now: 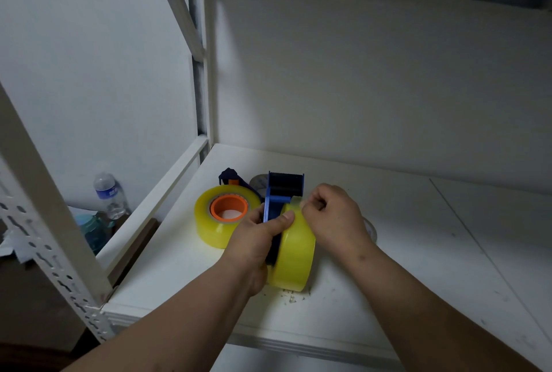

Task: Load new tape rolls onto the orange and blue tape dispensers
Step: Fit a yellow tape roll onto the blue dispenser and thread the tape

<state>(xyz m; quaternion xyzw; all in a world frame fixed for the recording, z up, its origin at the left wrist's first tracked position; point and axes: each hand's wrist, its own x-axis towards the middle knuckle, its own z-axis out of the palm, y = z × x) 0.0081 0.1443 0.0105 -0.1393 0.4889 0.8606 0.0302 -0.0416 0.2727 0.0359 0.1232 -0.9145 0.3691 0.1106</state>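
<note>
1. On the white shelf [388, 252], the blue tape dispenser [283, 192] stands on edge near the front, with a yellow tape roll [295, 255] mounted on it.
2. The left hand [257, 240] grips the dispenser's frame, thumb pressed across the top of the roll.
3. The right hand [334, 216] has its fingers curled and pinched together at the roll's upper edge; whether a tape end is caught between them cannot be made out.
4. Just left lies a second yellow roll [221, 216] flat on the shelf, its core filled by the orange hub [229, 207] of the orange dispenser; a dark blue part [231, 177] pokes out behind it.
5. A greyish round object [259, 182] sits behind the blue dispenser, mostly hidden.
6. Another pale round thing [371, 230] shows behind the right wrist, largely covered.
7. Small crumbs [294, 297] litter the shelf below the held roll.
8. Beyond the shelf frame, lower left, stand a clear water bottle [109, 192] and a teal container [92, 231], blurred.
</note>
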